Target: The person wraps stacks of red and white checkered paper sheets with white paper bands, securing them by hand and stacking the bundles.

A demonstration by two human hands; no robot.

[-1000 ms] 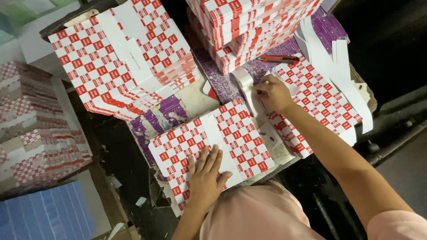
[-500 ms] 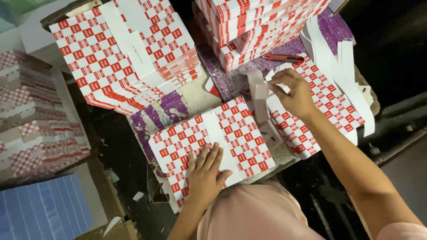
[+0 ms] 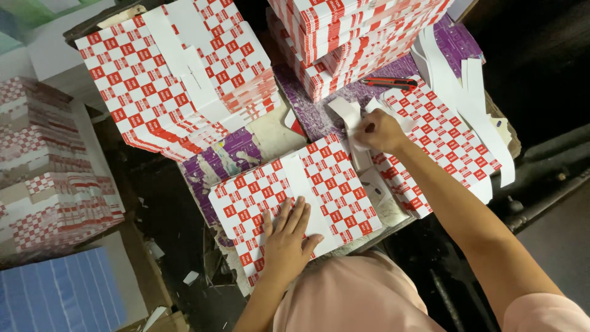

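My left hand [image 3: 287, 237] lies flat, fingers spread, on the near edge of a red-and-white checkered flat sheet [image 3: 289, 190] in front of me. Farther right, my right hand [image 3: 381, 130] pinches a white paper strip [image 3: 351, 126] that curls up from the bench. It hovers at the left edge of a second stack of checkered sheets [image 3: 439, 138]. A band of white runs down the middle of the sheet under my left hand.
Tall stacks of checkered sheets [image 3: 178, 80] rise at the back left and back centre [image 3: 350, 37]. A red utility knife [image 3: 388, 82] lies by the back stack. Loose white strips [image 3: 476, 104] hang at right. More stacks [image 3: 49, 178] and a blue sheet pile [image 3: 58, 292] sit at left.
My right hand has lifted from the right stack and pulled a white strip up and toward the left. My left hand has stayed pressed on the near sheet.
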